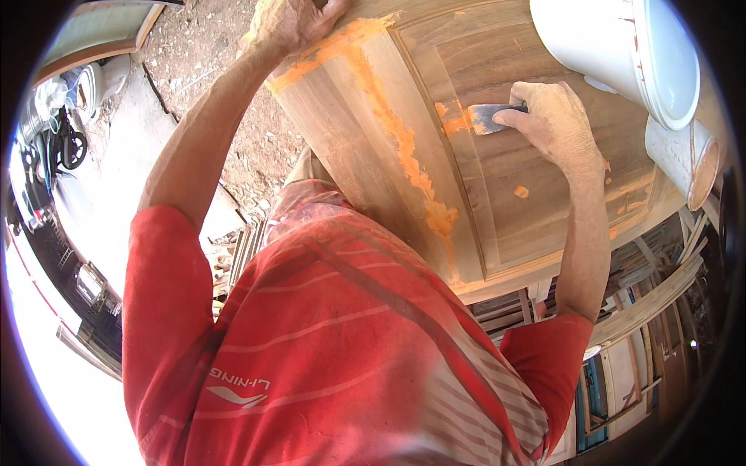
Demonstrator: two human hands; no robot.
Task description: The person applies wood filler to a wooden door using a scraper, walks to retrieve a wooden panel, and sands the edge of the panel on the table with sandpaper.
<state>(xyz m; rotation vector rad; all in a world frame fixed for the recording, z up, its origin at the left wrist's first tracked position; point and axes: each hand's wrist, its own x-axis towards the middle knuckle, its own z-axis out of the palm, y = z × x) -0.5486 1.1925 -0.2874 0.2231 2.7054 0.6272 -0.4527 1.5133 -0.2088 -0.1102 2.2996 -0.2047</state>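
Observation:
A wooden panel door (361, 147) lies before me, with orange filler smeared along its joints and in scattered patches. My right hand (553, 124) is closed round a putty knife (491, 118). The knife's flat metal blade points left and lies against an orange filler patch (457, 120) beside a raised moulding. At the door's far left corner is my left hand (291, 27), next to a thick band of orange filler (342, 43). The top edge of the picture cuts off most of its fingers, so what it holds, if anything, is hidden.
A white lidded bucket (614, 46) lies tipped at the door's far right, with a smaller whitish container (680, 159) beside it. Wooden strips (653, 311) are stacked at the right. Bare ground (202, 46) littered with chips stretches left of the door.

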